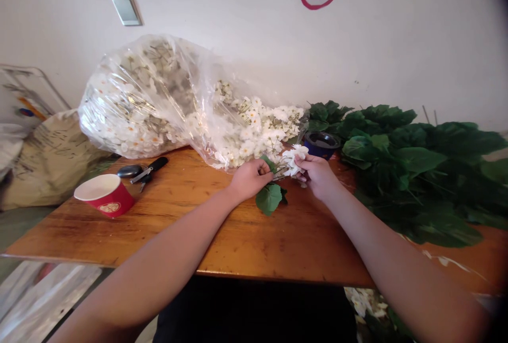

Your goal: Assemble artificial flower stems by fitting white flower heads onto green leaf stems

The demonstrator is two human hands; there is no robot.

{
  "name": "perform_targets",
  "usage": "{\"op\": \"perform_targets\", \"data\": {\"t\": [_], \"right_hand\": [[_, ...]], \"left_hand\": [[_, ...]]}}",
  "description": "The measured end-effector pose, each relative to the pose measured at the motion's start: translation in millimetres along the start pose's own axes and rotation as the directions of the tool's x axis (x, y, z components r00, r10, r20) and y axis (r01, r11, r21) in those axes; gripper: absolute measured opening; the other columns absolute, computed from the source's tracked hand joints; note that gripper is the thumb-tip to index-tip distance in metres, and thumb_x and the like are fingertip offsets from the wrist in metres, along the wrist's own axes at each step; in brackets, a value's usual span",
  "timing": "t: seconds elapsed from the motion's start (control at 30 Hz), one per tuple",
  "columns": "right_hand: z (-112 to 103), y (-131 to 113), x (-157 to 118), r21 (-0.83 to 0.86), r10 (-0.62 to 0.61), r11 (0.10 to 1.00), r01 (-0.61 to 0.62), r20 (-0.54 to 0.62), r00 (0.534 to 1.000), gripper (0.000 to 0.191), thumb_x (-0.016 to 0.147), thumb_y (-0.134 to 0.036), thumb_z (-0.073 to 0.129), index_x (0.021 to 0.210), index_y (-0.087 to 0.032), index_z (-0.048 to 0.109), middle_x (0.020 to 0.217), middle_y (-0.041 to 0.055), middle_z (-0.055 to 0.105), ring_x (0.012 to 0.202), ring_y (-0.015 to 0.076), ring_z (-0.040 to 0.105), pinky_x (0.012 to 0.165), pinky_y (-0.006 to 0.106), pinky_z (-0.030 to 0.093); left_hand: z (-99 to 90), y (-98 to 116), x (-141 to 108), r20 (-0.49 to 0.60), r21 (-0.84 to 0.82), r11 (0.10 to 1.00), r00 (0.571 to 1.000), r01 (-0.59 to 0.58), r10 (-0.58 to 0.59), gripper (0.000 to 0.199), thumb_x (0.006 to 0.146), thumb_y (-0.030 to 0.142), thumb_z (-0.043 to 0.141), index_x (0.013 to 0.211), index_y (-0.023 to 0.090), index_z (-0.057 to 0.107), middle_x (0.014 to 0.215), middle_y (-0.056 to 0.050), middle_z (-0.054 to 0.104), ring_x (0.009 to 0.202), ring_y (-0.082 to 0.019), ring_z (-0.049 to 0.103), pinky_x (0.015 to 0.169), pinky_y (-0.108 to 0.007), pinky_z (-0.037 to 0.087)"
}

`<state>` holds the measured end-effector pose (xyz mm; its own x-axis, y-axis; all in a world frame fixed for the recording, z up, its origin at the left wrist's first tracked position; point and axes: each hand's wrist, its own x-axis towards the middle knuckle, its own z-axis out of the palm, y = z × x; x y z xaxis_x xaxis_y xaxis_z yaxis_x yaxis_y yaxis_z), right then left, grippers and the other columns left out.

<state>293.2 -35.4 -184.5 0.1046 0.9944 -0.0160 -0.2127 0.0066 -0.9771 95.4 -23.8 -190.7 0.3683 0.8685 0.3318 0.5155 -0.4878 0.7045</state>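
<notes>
My left hand (251,178) is closed on a stem with green leaves (270,199) that hang just above the wooden table (238,242). Close beside it, my right hand (317,174) pinches a bunch of white artificial flowers (296,160), whose thin stems run toward my left fingers. Behind both hands, a clear plastic bag (146,99) full of white flowers lies on its side with blossoms spilling out. Right behind my right hand sits a dark blue roll of tape (322,144). The exact grip of the fingertips is partly hidden.
A large heap of green leaves (420,168) covers the table's right side. At the left stand a red paper cup (105,195), a dark oval object (129,171) and black-handled cutters (148,171). A brown sack (51,158) lies beyond the left edge. The wall is behind.
</notes>
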Motion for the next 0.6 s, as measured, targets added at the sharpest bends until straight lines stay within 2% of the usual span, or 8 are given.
{"op": "perform_targets", "data": {"t": [0.2, 0.37, 0.5, 0.6], "right_hand": [[-2, 5, 2, -0.045, -0.011, 0.999, 0.011, -0.005, 1.000, 0.037, 0.059, -0.040, 0.082, 0.071, -0.017, 0.056, 0.053, -0.0030, 0.049, 0.042, 0.0066, 0.040, 0.035, 0.021, 0.022], [-7, 4, 2, -0.175, 0.033, 0.984, -0.026, 0.035, 0.999, 0.037, 0.069, -0.050, 0.075, 0.079, -0.019, 0.056, 0.050, -0.0029, 0.050, 0.040, 0.0101, 0.044, 0.034, 0.021, 0.023], [-11, -3, -2, -0.208, 0.021, 0.978, 0.022, 0.200, 0.980, 0.041, 0.073, -0.054, 0.070, 0.094, -0.022, 0.054, 0.060, -0.0017, 0.059, 0.048, 0.0124, 0.053, 0.038, 0.021, 0.031], [-11, -8, -6, -0.339, 0.025, 0.937, 0.087, 0.313, 0.950, 0.050, 0.068, -0.049, 0.077, 0.103, -0.022, 0.054, 0.066, -0.0019, 0.062, 0.052, 0.0116, 0.053, 0.042, 0.020, 0.034]], "left_hand": [[1.2, -2, 0, 0.003, -0.009, 1.000, 1.000, -0.016, 0.016, 0.014, 0.078, 0.030, 0.061, 0.070, 0.019, 0.057, 0.067, 0.002, 0.058, 0.061, -0.011, 0.050, 0.059, -0.025, 0.037], [1.0, -3, 1, 0.015, -0.045, 0.999, 1.000, -0.021, 0.021, 0.014, 0.077, 0.030, 0.061, 0.069, 0.018, 0.058, 0.065, 0.003, 0.057, 0.061, -0.011, 0.050, 0.059, -0.025, 0.037], [0.1, -7, 5, 0.054, -0.133, 0.991, 0.999, 0.000, 0.007, 0.010, 0.075, 0.027, 0.062, 0.073, 0.017, 0.061, 0.068, 0.002, 0.060, 0.064, -0.012, 0.052, 0.060, -0.025, 0.039], [-0.9, -10, 6, 0.107, -0.194, 0.981, 0.994, 0.022, -0.001, 0.009, 0.074, 0.026, 0.062, 0.075, 0.017, 0.062, 0.067, 0.002, 0.059, 0.062, -0.012, 0.052, 0.059, -0.024, 0.039]]}}
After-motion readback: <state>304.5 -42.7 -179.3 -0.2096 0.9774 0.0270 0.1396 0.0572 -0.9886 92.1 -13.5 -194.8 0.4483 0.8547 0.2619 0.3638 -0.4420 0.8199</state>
